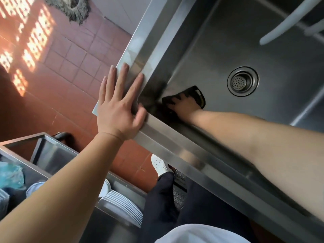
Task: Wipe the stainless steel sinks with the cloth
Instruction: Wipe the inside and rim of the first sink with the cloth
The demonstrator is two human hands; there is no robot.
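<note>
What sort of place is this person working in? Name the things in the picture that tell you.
Probably a commercial kitchen's dishwashing area. Clues: a deep stainless steel sink with a strainer drain, stacked white plates in a steel cart below, and a red tiled floor with a mop.

open sink floor (254, 55) around drain (242, 81)

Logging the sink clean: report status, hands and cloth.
Left hand flat on sink rim, open. Right hand pressing dark cloth into basin's near corner. Drain clear; white hose hangs above, not obstructing.
</note>
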